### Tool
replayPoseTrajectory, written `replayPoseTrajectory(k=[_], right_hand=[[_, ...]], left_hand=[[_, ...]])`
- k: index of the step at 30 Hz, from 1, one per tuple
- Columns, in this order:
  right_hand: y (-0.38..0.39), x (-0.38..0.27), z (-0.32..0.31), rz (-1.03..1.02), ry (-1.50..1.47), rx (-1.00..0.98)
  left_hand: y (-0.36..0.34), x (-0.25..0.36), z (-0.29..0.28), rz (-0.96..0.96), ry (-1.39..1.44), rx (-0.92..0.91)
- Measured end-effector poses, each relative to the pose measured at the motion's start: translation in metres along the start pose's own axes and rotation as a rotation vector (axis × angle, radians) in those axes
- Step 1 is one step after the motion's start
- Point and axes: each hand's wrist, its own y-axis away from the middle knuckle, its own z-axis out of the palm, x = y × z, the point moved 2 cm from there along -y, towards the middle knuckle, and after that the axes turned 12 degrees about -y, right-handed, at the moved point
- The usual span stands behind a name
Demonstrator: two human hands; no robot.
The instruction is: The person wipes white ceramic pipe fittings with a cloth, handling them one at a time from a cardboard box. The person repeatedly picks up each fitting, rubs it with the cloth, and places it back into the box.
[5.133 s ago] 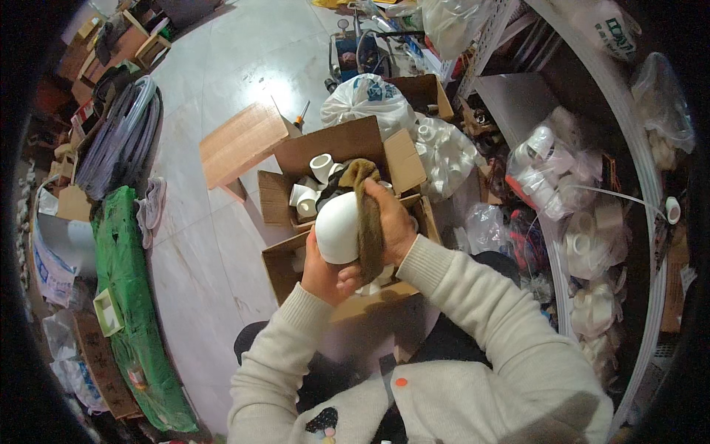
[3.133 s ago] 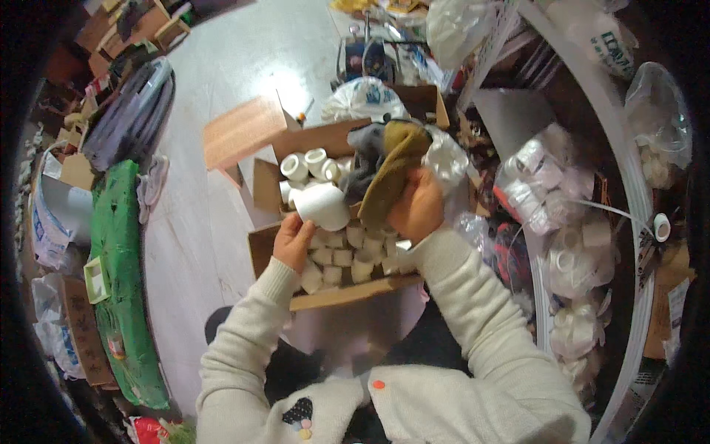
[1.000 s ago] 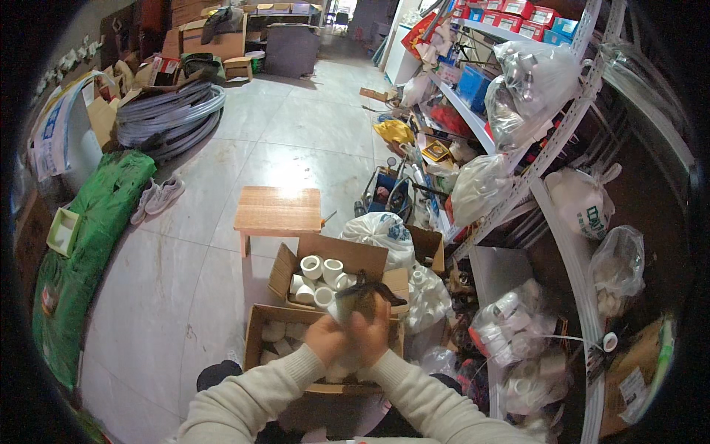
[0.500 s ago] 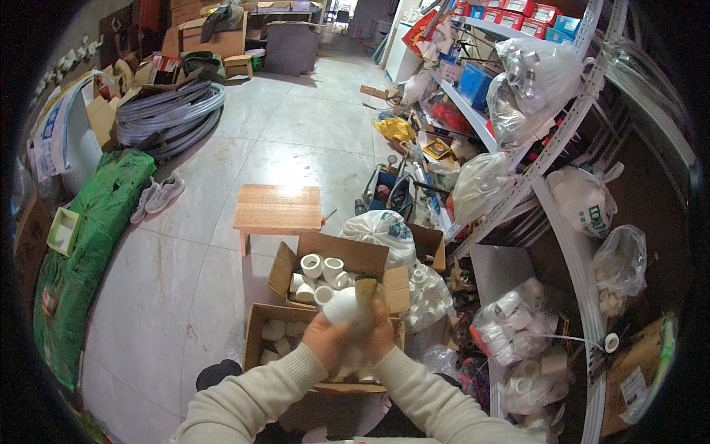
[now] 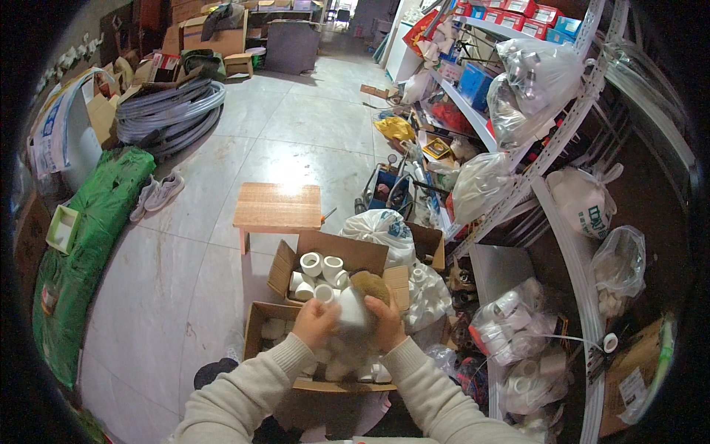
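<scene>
My left hand point(image 5: 316, 324) is closed on the side of a white plastic pipe fitting point(image 5: 353, 309), which is smeared by motion. My right hand point(image 5: 385, 320) grips a flat olive-brown pad point(image 5: 371, 286), perhaps a sponge or cloth, pressed against the fitting's right side. Both hands hover over a near cardboard box point(image 5: 255, 325) with white fittings inside. Just beyond it, a second open cardboard box point(image 5: 347, 248) holds several white elbow fittings point(image 5: 311, 263). The fitting's lower part is blurred.
A small wooden stool point(image 5: 277, 206) stands beyond the boxes. White plastic bags point(image 5: 381, 231) and a metal shelf rack with bagged fittings point(image 5: 510, 325) crowd the right. Along the left lie a green wrapped bundle point(image 5: 96, 244), shoes point(image 5: 163, 191) and coiled grey hose point(image 5: 170, 111).
The fitting has turned to stand more upright between my hands. The brown pad has tilted, showing its broad face, and my left hand has shifted slightly left and up.
</scene>
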Motion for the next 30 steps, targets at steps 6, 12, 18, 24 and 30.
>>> replayPoseTrajectory(k=[6, 12, 18, 24, 30], right_hand=[[-0.008, 0.025, -0.020, -0.219, 0.517, 0.055], [0.010, 0.004, 0.003, -0.400, 0.963, 0.021], [0.012, -0.009, 0.003, -0.453, 1.107, -0.248], [0.011, -0.022, 0.001, -0.518, 0.999, -0.493], [0.006, -0.010, -0.010, -0.199, 0.265, -0.105]], left_hand=[[0.007, 0.011, 0.026, -0.141, 0.247, -0.082], [0.018, 0.082, 0.006, -0.197, 0.375, -0.256], [0.000, 0.002, 0.007, -0.329, 0.656, -0.358], [0.006, 0.017, 0.008, -0.258, 0.481, -0.450], [0.015, 0.048, 0.008, -0.433, 1.195, -0.706]])
